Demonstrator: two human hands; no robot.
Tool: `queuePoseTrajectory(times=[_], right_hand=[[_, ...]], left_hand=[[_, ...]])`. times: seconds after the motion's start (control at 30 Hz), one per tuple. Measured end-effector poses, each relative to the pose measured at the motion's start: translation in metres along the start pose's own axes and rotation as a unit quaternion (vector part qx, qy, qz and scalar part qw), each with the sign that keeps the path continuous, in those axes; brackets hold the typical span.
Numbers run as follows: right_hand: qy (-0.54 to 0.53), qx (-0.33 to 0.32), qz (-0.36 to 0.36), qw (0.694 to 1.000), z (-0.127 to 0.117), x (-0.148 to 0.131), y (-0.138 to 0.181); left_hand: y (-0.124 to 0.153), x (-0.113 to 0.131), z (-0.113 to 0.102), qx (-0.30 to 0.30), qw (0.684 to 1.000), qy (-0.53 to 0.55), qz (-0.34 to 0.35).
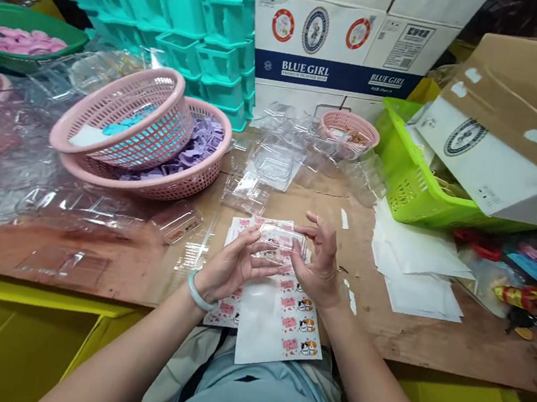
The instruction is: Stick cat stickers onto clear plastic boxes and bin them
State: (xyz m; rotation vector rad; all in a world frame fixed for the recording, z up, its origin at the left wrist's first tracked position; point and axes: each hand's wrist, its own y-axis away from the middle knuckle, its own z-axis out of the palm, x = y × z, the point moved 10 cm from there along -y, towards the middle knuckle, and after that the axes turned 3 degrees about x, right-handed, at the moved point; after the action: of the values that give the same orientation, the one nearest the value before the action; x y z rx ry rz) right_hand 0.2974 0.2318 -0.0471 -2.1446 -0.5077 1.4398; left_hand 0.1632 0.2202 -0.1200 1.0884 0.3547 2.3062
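Between my two hands is a small clear plastic box (pixel 279 242), held above the printed sheets. My left hand (pixel 236 259), with a pale bangle at the wrist, has its thumb and fingers around the box's left side. The right hand (pixel 318 263) grips the box's right end between thumb and fingers. Beneath lies a sticker sheet (pixel 292 323) with cartoon cats and pink print; part of it is bare white backing, and its near end hangs over the table edge. More printed sheets lie under it.
Pink baskets (pixel 201 182) with purple and blue pieces stand at left. Clear plastic boxes (pixel 273 165) are heaped behind my hands. White paper sheets (pixel 418 267) lie at right beside a lime-green basket (pixel 418 188) bearing a carton (pixel 507 153). Turquoise bins (pixel 184 12) and beer cartons (pixel 338 45) stand behind.
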Motion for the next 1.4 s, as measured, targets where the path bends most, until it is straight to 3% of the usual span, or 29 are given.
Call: queuePoseTrajectory(times=[0.1, 0.23, 0.37, 0.47, 0.77, 1.4], right_hand=[[-0.036, -0.048, 0.037, 0.998, 0.002, -0.01, -0.002], [-0.115, 0.057, 0.185, 0.974, -0.021, -0.005, 0.004], [-0.17, 0.015, 0.35, 0.921, 0.005, 0.009, 0.027], [-0.182, -0.018, 0.4, 0.898, 0.021, 0.015, 0.039], [-0.105, -0.065, 0.39, 0.912, 0.021, 0.017, 0.037], [-0.074, -0.064, 0.352, 0.931, 0.023, 0.019, 0.042]], left_hand=[[0.008, 0.003, -0.02, 0.025, 0.997, 0.043, 0.052], [0.014, -0.008, -0.034, 0.021, 0.996, 0.05, 0.072], [0.013, -0.022, -0.044, 0.026, 0.996, 0.028, 0.076], [0.012, -0.028, -0.048, 0.023, 0.997, 0.027, 0.075], [0.011, -0.029, -0.046, 0.022, 0.996, 0.018, 0.081], [0.008, -0.03, -0.049, 0.023, 0.996, 0.023, 0.089]])
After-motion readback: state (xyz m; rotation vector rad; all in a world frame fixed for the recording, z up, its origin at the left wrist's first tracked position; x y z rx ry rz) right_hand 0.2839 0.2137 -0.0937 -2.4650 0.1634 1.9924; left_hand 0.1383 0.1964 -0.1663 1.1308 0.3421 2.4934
